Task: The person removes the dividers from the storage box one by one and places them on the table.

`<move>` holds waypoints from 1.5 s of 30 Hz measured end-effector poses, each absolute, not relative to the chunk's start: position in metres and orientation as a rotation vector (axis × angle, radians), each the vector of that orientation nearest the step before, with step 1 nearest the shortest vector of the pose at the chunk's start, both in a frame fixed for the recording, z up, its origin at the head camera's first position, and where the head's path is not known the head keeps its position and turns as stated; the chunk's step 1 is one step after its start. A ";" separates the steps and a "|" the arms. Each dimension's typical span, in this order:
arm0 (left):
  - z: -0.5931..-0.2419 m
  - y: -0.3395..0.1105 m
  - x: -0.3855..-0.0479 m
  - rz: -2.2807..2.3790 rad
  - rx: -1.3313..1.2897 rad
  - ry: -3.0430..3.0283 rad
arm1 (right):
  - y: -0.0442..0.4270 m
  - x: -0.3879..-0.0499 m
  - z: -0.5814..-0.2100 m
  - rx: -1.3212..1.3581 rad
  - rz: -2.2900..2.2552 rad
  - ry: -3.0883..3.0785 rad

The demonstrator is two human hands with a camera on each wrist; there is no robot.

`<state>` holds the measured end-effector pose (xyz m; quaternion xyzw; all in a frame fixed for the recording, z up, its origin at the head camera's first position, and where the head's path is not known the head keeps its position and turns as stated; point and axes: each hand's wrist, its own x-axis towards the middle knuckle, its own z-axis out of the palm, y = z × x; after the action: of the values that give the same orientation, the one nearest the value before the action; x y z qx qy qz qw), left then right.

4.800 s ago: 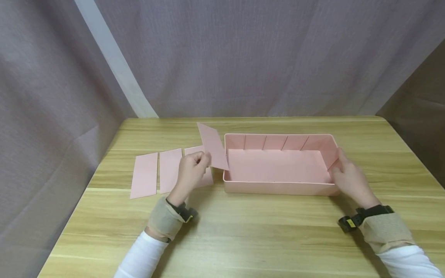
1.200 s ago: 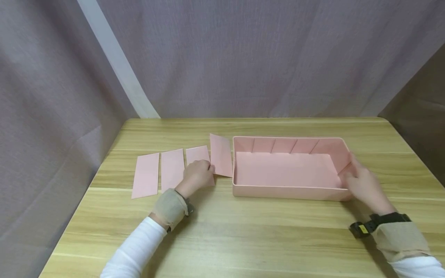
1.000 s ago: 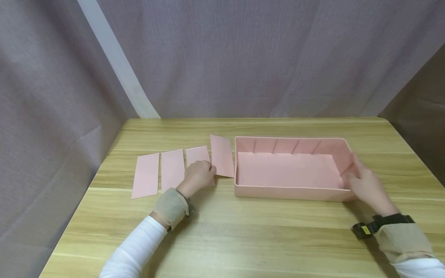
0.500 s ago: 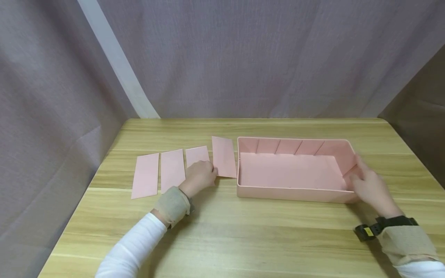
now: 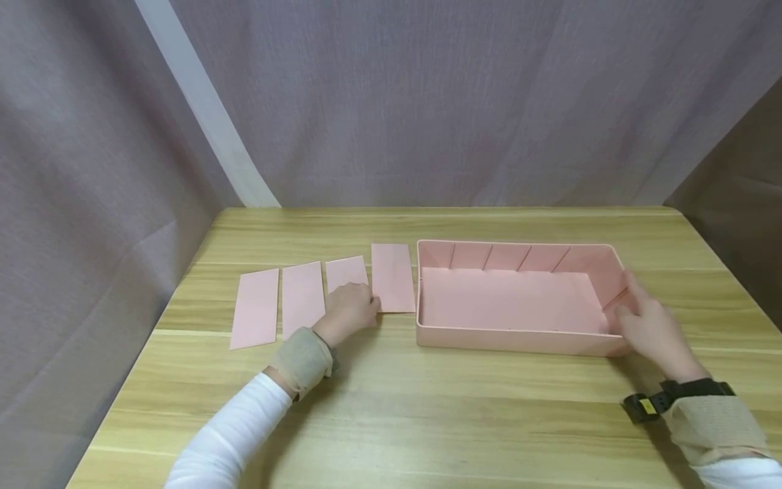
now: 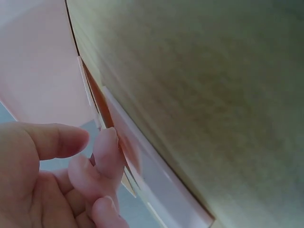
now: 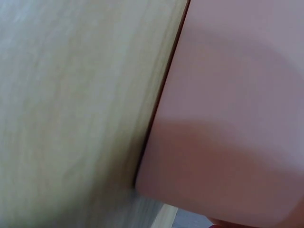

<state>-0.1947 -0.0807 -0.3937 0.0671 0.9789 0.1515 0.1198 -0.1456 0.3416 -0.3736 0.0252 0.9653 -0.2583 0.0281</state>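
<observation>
My left hand (image 5: 349, 310) is low over the table, its fingers loosely bent at the near left corner of a flat pink divider panel (image 5: 392, 275). In the left wrist view the thumb (image 6: 66, 141) stands a little apart from the index finger, with no panel between them. Another pink panel (image 5: 347, 269) is partly covered by this hand. On the right, my right hand (image 5: 655, 333) grips the end wall of a long pink storage box (image 5: 519, 340), thumb inside. The right wrist view shows mostly the box's outer wall (image 7: 228, 104); the fingers are hidden there.
Two more pink panels, an outer one (image 5: 255, 309) and an inner one (image 5: 302, 299), lie flat at the left. Slots run down the box's back wall (image 5: 501, 257). The wooden table (image 5: 427, 421) meets a grey curtain (image 5: 427, 102) behind.
The raised panel has come down from the left hand and now lies flat beside the box. The right hand has shifted the box to the right; both are nearly still lately.
</observation>
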 end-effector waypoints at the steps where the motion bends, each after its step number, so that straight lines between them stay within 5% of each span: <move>1: -0.394 -0.081 -0.195 0.447 0.197 2.861 | 0.342 -0.146 -0.374 0.078 -0.796 2.981; 45: -0.398 -0.079 -0.197 0.400 0.307 2.872 | 0.345 -0.149 -0.379 0.088 -0.788 2.983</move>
<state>-0.1972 -0.0792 -0.3984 0.1047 0.9786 0.1364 0.1128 -0.1489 0.3455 -0.3793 0.0284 0.9661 -0.2552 0.0274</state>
